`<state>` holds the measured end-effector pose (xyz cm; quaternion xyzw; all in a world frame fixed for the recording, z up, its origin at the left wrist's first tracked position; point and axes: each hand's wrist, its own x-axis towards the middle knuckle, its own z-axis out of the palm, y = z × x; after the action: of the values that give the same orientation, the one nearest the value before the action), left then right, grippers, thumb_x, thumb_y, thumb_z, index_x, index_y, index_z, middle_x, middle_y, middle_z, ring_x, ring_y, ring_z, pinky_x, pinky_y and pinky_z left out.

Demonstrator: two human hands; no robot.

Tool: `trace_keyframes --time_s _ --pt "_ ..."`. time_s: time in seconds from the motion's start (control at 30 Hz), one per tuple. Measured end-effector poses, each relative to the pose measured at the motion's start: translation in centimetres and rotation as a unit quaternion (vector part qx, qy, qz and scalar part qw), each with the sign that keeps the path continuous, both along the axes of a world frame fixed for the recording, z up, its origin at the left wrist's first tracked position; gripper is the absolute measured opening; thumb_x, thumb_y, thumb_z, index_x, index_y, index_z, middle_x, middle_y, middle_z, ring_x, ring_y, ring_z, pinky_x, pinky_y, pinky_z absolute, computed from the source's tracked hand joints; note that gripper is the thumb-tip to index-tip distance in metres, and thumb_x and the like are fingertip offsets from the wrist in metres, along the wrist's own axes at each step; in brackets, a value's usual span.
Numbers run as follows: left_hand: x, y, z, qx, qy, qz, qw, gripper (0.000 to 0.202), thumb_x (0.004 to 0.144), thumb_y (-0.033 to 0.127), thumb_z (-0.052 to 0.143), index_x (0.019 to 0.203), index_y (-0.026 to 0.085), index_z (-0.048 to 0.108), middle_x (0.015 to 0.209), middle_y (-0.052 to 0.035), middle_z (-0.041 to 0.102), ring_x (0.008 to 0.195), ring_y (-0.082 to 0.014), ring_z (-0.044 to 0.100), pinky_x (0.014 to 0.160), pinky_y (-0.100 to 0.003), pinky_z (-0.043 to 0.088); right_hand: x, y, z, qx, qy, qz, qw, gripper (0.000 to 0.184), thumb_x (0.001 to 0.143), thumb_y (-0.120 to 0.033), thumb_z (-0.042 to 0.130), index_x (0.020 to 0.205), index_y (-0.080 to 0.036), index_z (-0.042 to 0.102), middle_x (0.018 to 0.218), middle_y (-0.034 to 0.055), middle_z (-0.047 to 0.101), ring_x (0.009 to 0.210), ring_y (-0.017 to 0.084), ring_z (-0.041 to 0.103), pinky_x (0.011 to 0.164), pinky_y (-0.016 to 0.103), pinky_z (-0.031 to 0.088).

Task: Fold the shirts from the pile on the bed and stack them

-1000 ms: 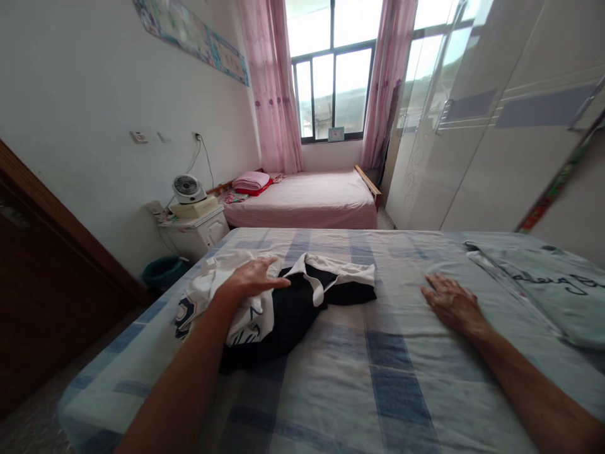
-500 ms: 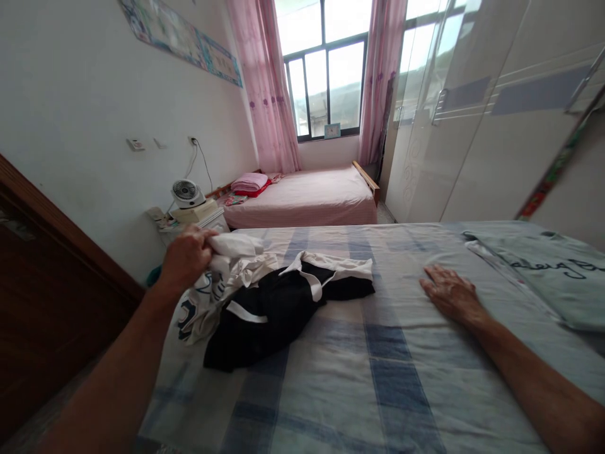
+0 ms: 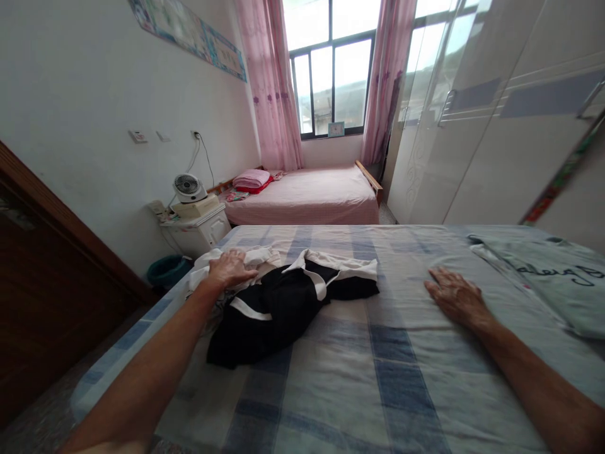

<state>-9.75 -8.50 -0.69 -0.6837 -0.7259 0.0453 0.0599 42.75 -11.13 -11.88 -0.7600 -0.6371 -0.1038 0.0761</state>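
My left hand (image 3: 230, 270) lies on a crumpled white garment (image 3: 265, 255), its fingers spread and pressing on the cloth. Beside it is a rumpled black garment with a white collar and white trim (image 3: 288, 309), its collar end pointing right. My right hand (image 3: 454, 295) rests palm down on the blue-and-white checked bedsheet (image 3: 340, 366), fingers stretched out and holding nothing. To the right of that hand, a pale green shirt with dark lettering (image 3: 558, 277) is laid flat. Part of the white garment is hidden under my left hand and forearm.
A pink-covered bed (image 3: 326, 192) with folded bedding (image 3: 253, 180) stands beyond, under the window. At the left are a white bedside cabinet (image 3: 208, 230) with a small fan (image 3: 188, 187), and a teal bin (image 3: 167, 271). A glossy wardrobe (image 3: 454, 170) lines the right side.
My left hand was holding up a bunch of white cloth; it has moved right and down, letting that cloth settle on the pile. My right hand stays flat on the sheet.
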Motion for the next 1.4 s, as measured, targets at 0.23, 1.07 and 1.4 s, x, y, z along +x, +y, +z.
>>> trace_keyframes --time_s 0.23,1.07,1.4 --pt "2.2 2.6 -1.2 -0.006 -0.026 0.029 0.999 0.069 0.067 0.051 0.064 0.128 0.021 0.050 0.125 -0.0189 0.056 0.113 -0.0381 0.052 0.088 -0.049 0.041 0.3 0.1 -0.1 -0.009 0.007 0.008 1.000 0.056 0.092 -0.041 0.025 0.134 -0.014 0.049 0.143 0.0122 0.044 0.131 0.029 0.039 0.107 0.047 0.028" --pt "7.8 -1.9 -0.6 0.024 -0.140 -0.248 0.958 0.048 0.087 0.048 0.044 0.127 0.022 0.052 0.131 -0.0068 0.055 0.121 -0.0228 0.049 0.103 -0.032 0.037 -0.7 -0.4 0.6 -0.004 0.008 -0.007 1.000 0.052 0.092 -0.039 0.028 0.133 -0.016 0.050 0.143 0.0108 0.045 0.130 0.028 0.040 0.106 0.044 0.029" --pt "11.9 -3.1 -0.1 0.020 -0.134 -0.201 0.970 0.024 0.078 0.017 0.046 0.093 0.020 0.064 0.089 -0.0072 0.067 0.089 -0.0230 0.062 0.077 -0.032 0.047 -0.9 -0.5 1.1 -0.017 0.034 -0.010 0.999 0.052 0.092 -0.039 0.031 0.134 -0.015 0.049 0.145 0.0118 0.042 0.132 0.028 0.038 0.106 0.045 0.028"
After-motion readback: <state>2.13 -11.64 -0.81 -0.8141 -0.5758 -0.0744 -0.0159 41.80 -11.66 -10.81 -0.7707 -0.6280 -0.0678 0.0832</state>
